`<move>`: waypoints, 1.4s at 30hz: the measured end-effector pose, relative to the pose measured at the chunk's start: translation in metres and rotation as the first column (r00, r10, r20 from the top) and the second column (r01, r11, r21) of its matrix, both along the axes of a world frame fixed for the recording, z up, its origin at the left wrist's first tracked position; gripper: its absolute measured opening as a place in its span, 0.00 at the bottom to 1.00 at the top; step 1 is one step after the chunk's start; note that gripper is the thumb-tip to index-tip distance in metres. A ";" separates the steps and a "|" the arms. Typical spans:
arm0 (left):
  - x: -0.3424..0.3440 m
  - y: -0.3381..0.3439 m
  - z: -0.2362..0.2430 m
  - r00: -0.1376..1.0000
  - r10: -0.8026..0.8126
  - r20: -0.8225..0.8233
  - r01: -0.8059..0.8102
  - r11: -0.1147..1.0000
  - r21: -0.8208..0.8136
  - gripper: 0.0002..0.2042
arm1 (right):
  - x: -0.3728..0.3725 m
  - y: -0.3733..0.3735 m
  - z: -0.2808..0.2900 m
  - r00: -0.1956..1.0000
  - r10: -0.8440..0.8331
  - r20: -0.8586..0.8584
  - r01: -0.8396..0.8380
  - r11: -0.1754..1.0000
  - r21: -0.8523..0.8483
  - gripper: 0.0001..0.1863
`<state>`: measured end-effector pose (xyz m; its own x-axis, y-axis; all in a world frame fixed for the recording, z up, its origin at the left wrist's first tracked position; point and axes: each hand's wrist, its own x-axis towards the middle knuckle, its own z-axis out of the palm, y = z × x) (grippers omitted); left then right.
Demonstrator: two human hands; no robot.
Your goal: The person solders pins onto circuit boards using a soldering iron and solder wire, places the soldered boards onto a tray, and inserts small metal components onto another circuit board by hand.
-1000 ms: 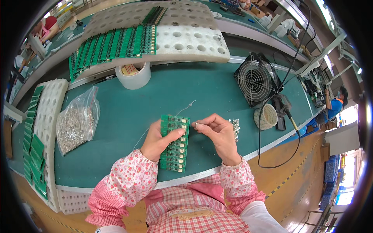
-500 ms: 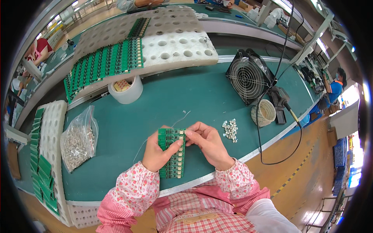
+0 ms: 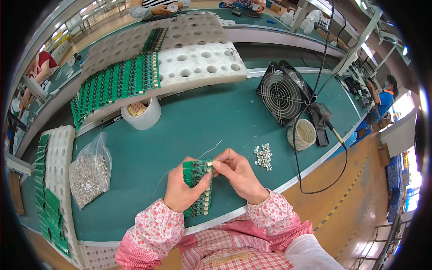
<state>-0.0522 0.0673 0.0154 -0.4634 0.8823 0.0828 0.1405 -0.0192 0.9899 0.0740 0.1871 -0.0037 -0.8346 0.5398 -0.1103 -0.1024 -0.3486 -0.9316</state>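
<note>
A green strip of joined circuit boards (image 3: pixel 193 171), with a column of small pale connectors down its right side, is held above the near edge of the table. My left hand (image 3: pixel 182 191) grips it from the left, thumb lying across its face and fingers behind. The thumb and forefinger of my right hand (image 3: pixel 240 175) are pinched at its top right corner, on a small connector (image 3: pixel 209 163) there. A thin wire (image 3: pixel 215 147) curls out beyond the hands. To the right lies a pile of loose connectors (image 3: pixel 263 157).
A foam block (image 3: pixel 207 69) bears rows of green boards at the back left; another foam block (image 3: pixel 58 157) with boards stands left. Nearby are a bag of connectors (image 3: pixel 92 173), a tape roll (image 3: pixel 150 117), a fan (image 3: pixel 281 96), a round container (image 3: pixel 294 137) and a corded tool (image 3: pixel 332 128).
The view has shifted slightly, and my hands with the board sit a little lower in it. Both keep their hold. Across the table, a person's hands now show with a round white piece.
</note>
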 end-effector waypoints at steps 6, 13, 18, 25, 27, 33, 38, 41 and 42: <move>-0.002 0.005 0.007 0.990 -0.083 -0.117 0.084 0.996 0.009 0.11 | 0.000 -0.005 -0.001 0.990 -0.132 -0.046 0.131 0.991 -0.019 0.09; -0.041 -0.007 -0.008 0.763 -0.259 0.591 0.319 0.948 0.004 0.19 | 0.005 -0.015 0.005 0.986 -0.089 -0.139 0.095 0.995 0.040 0.09; -0.062 -0.010 -0.006 0.709 -0.470 0.525 0.545 0.838 0.014 0.20 | 0.023 -0.004 0.010 0.949 -0.312 0.037 0.174 0.621 0.764 0.11; -0.070 -0.012 -0.008 0.707 -0.548 0.447 0.620 0.784 -0.020 0.20 | 0.063 0.036 0.010 0.858 -0.512 0.041 -0.111 -0.108 0.988 0.18; -0.069 -0.013 -0.010 0.712 -0.562 0.421 0.626 0.780 -0.016 0.20 | 0.070 0.044 0.001 0.877 -0.470 0.100 -0.182 -0.133 0.974 0.19; -0.066 -0.013 -0.011 0.699 -0.575 0.425 0.638 0.770 -0.007 0.21 | 0.068 0.039 -0.001 0.851 -0.524 0.032 -0.097 -0.097 0.991 0.15; -0.066 -0.014 -0.011 0.680 -0.589 0.437 0.653 0.758 0.005 0.22 | 0.074 0.041 -0.005 0.854 -0.519 0.035 -0.128 -0.144 0.981 0.13; -0.066 -0.015 -0.008 0.667 -0.603 0.437 0.670 0.742 0.001 0.22 | 0.076 0.042 -0.006 0.864 -0.502 0.032 -0.129 -0.159 0.979 0.13; -0.066 -0.014 -0.009 0.668 -0.604 0.434 0.669 0.743 0.004 0.22 | 0.076 0.043 -0.006 0.865 -0.500 0.036 -0.130 -0.154 0.979 0.12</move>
<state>-0.1181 0.0532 0.0065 0.2538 0.9594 -0.1233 -0.2402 0.1860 0.9528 0.1498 0.2306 -0.0099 -0.7391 0.4278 0.5202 0.4077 0.8990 -0.1600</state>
